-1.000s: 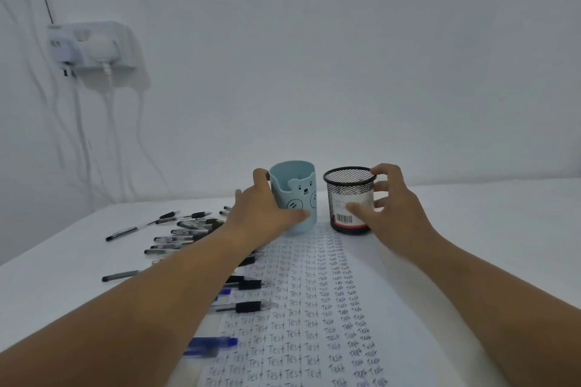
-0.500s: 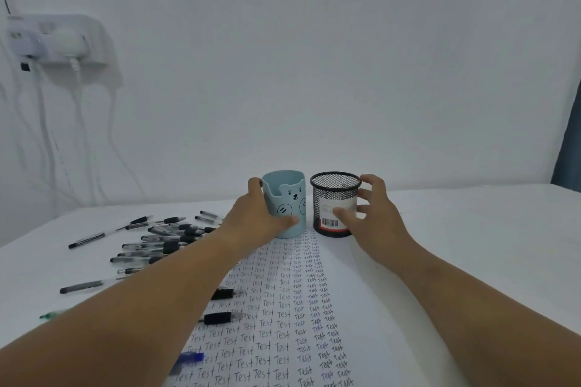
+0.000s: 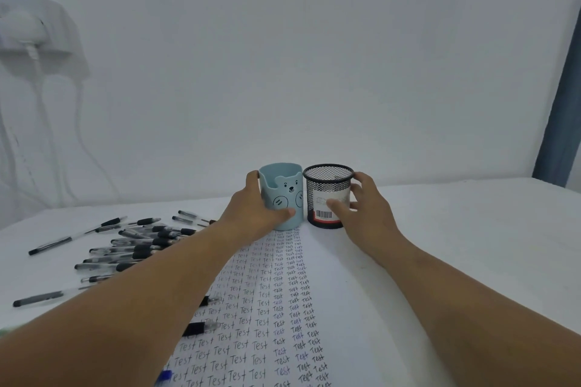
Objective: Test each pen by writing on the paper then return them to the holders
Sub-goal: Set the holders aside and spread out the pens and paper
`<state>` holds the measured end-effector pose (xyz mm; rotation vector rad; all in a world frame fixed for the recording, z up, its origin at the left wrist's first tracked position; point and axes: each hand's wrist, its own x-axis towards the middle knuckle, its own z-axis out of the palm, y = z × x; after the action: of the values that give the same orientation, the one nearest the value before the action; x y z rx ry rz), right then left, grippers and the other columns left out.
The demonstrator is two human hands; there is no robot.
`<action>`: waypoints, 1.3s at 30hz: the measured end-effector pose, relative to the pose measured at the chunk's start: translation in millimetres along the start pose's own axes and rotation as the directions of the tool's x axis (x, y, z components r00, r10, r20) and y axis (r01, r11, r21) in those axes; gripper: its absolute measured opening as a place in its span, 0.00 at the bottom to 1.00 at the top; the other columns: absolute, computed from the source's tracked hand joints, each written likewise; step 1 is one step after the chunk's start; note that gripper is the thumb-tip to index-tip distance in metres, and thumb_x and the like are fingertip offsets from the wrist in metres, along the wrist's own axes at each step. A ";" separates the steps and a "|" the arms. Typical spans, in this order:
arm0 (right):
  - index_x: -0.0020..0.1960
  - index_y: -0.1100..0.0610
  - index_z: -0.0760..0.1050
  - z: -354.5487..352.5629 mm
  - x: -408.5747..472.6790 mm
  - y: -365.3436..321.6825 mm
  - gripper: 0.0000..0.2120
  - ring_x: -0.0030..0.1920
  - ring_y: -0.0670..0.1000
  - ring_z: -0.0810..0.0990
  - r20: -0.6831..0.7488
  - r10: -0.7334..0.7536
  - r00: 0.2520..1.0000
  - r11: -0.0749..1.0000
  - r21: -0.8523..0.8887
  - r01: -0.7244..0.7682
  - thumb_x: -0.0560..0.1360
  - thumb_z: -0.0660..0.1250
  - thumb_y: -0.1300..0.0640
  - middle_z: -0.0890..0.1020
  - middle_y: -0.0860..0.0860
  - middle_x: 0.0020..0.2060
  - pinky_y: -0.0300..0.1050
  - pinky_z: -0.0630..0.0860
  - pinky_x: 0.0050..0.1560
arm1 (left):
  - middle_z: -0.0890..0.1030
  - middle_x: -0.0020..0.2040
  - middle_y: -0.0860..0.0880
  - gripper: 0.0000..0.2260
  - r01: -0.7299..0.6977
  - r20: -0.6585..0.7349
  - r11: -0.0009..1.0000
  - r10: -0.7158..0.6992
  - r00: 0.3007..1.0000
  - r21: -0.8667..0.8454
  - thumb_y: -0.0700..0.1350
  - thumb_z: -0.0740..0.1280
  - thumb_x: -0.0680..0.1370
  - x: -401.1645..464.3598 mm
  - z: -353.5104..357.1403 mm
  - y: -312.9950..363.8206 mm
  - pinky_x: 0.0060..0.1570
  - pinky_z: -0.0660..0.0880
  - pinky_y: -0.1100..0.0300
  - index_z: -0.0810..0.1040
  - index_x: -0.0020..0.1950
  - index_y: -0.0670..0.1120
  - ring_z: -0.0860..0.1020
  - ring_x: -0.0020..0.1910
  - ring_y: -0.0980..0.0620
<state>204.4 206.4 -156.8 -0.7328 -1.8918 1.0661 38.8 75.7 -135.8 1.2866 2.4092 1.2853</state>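
Both hands are wrapping the holders: left hand (image 3: 251,214) curling around the blue bear holder (image 3: 281,195), right hand (image 3: 364,214) gripping the black mesh holder (image 3: 328,195). Holders are now sitting farther back than a second ago, touching side by side at the far end of the paper (image 3: 273,308). Paper is showing rows of "Test". Pens (image 3: 138,242) are lying loose at left, awaiting return, which is probably coming next.
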 end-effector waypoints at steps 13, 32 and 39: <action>0.76 0.45 0.60 -1.6 2.9 4.5 0.32 0.58 0.50 0.80 -0.040 0.068 0.997 0.998 -0.008 -0.068 0.76 0.72 0.54 0.78 0.49 0.65 0.48 0.75 0.61 | 0.78 0.62 0.49 0.41 -0.007 0.025 0.999 0.008 1.000 -0.044 0.52 0.77 0.74 2.7 4.2 2.1 0.52 0.70 0.59 0.55 0.80 0.54 0.74 0.54 0.53; 0.78 0.48 0.57 -3.3 5.2 9.1 0.34 0.67 0.50 0.75 0.013 0.091 0.996 0.995 -0.041 -0.090 0.78 0.70 0.52 0.75 0.48 0.70 0.47 0.71 0.67 | 0.80 0.63 0.46 0.49 0.035 0.058 0.999 -0.034 0.998 -0.011 0.54 0.76 0.74 17.4 10.0 -1.9 0.50 0.73 0.58 0.43 0.82 0.59 0.78 0.55 0.49; 0.78 0.48 0.52 -3.2 -5.3 -7.2 0.37 0.57 0.49 0.71 -0.103 0.050 0.993 0.995 -0.080 -0.058 0.78 0.70 0.51 0.72 0.56 0.70 0.43 0.66 0.54 | 0.73 0.73 0.43 0.53 0.077 0.080 0.997 -0.078 0.994 0.017 0.55 0.77 0.73 6.8 -1.5 0.5 0.62 0.70 0.54 0.39 0.83 0.54 0.73 0.70 0.45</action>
<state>209.1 200.2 -151.5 -0.8732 -1.8472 0.9703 34.1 79.9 -132.7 1.2108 2.3917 1.1755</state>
